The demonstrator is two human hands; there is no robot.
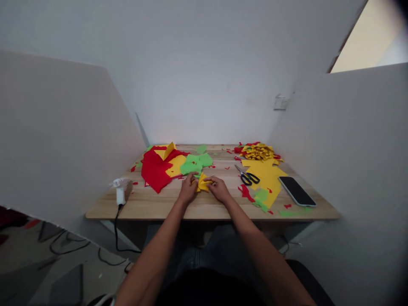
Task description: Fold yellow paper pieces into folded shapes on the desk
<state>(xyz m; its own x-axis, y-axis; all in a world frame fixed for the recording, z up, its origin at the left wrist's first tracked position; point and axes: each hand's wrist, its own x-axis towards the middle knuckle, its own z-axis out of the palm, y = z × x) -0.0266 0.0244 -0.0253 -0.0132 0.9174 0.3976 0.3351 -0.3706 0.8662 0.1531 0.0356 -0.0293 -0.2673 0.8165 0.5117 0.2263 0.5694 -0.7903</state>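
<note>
A small folded yellow piece (203, 183) is held between my two hands near the front middle of the wooden table (204, 208). My left hand (188, 187) pinches its left side, and my right hand (218, 187) has its fingers closed on the right side. Just behind it lie crumpled green pieces (195, 164). To the left of those, a large red sheet (155, 170) overlaps yellow sheets (176, 165). Scissors with black handles (248, 177) rest to the right of my right hand, beside a cut yellow sheet (266, 175).
A pile of folded yellow pieces (259, 151) sits at the back right. A phone (297, 191) lies at the right edge. On the left stands a white corded tool (120, 192). Red and green scraps are scattered about. Grey panels (63, 140) flank the table.
</note>
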